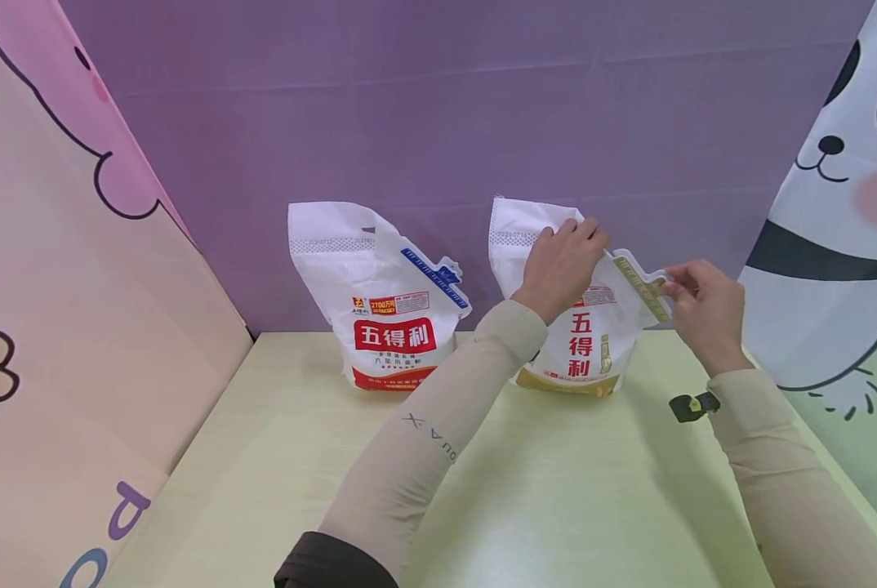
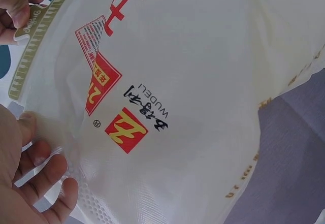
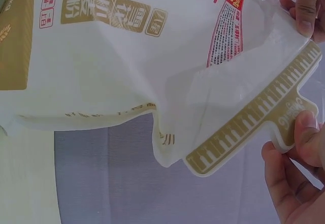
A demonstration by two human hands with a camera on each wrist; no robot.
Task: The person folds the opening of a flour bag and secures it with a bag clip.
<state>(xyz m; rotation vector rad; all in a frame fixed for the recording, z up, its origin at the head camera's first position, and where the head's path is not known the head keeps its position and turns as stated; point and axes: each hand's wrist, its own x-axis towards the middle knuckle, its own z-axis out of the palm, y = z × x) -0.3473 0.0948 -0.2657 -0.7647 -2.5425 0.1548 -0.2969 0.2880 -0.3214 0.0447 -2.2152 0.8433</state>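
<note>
A white flour bag [image 1: 584,339] with red lettering and a gold base stands upright on the table. Across its folded upper right corner lies a gold bag clip [image 1: 642,287] with a piano-key pattern. My right hand [image 1: 706,306] pinches the clip's tab between thumb and fingers, as the right wrist view shows. At the bag's upper edge, next to the clip's upper end, my left hand [image 1: 565,268] pinches the plastic; in the left wrist view its other fingers [image 2: 43,181] curl loosely over the bag's top.
Left of this bag, a second flour bag [image 1: 394,335] stands with a blue clip [image 1: 434,278] on its upper right corner. Behind the pale table [image 1: 262,457] hangs a purple cloth [image 1: 409,98]. Printed panels flank both sides, including a panda panel [image 1: 835,286].
</note>
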